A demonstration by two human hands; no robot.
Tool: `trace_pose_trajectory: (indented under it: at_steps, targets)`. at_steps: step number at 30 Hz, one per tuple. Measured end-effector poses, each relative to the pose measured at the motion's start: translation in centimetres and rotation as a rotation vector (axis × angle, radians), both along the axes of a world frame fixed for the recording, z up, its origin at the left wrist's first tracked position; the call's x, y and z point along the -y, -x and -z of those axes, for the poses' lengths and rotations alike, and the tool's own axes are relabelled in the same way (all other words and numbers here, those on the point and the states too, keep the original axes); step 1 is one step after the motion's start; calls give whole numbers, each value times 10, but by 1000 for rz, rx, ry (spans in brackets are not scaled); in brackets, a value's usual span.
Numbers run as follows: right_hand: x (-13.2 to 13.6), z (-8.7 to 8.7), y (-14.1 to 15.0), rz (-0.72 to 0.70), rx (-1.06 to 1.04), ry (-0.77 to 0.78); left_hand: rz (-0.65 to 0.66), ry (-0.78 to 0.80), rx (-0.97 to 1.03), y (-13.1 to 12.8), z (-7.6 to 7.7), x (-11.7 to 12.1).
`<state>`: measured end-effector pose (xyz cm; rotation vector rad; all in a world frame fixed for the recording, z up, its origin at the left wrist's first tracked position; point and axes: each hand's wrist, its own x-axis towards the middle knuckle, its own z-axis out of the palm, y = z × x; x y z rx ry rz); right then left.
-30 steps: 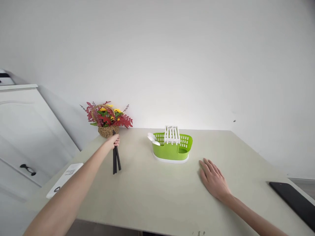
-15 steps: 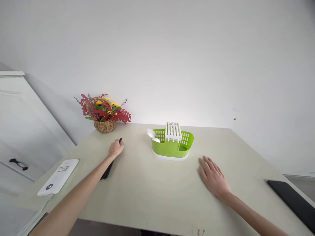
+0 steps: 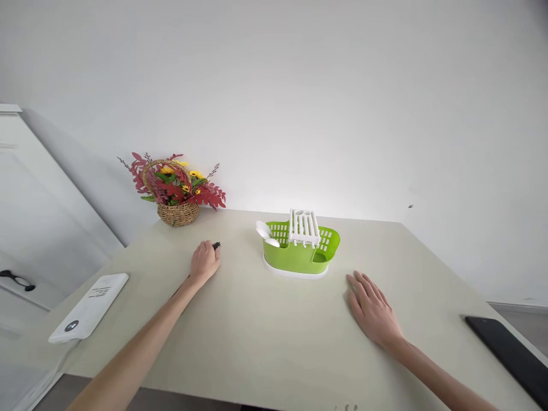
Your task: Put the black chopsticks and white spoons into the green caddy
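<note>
My left hand [image 3: 204, 262] is closed around what look like black chopsticks [image 3: 216, 246], low over the left part of the table. Their ends poke out past the fingers; my hand and forearm hide most of their length. To the right of it stands a green cutlery holder [image 3: 286, 258] on a white base, with a white slotted rack [image 3: 304, 226] across its top. White spoons [image 3: 264, 230] lean out of its left compartment. My right hand [image 3: 372, 308] lies flat on the table, fingers stretched out, right of the holder and holding nothing.
A wicker basket [image 3: 178, 215] of red and yellow flowers stands at the back left by the wall. On the left lies a white power strip-like device [image 3: 89, 307] with a cable. A black phone-like slab [image 3: 507, 354] rests at the right edge. A white cabinet [image 3: 38, 217] stands beyond the left side.
My left hand has turned and moved slightly right with the chopsticks, which are now mostly hidden behind my forearm. The view has shifted slightly. My right hand stays on the table.
</note>
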<state>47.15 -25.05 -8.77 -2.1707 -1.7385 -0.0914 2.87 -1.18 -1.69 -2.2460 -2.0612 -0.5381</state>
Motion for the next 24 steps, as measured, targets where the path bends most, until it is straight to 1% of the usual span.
trace_pose_trajectory:
  at_steps: [5, 7, 12, 16, 22, 24]
  targets:
    - [1, -1, 0, -1, 1, 10, -38, -64, -10, 4, 8, 2]
    - [1, -1, 0, 1, 6, 11, -27, -42, -5, 7, 12, 1]
    - [2, -2, 0, -7, 28, 8, 8, 71, -45, 10, 21, -1]
    - [2, -2, 0, -2, 27, 17, 0, 105, -82, 9, 22, 3]
    - [2, -4, 1, -2, 25, 6, -20, 80, -88, 12, 23, 14]
    - [2, -4, 1, -8, 30, 6, -31, 46, -103, 12, 22, 15]
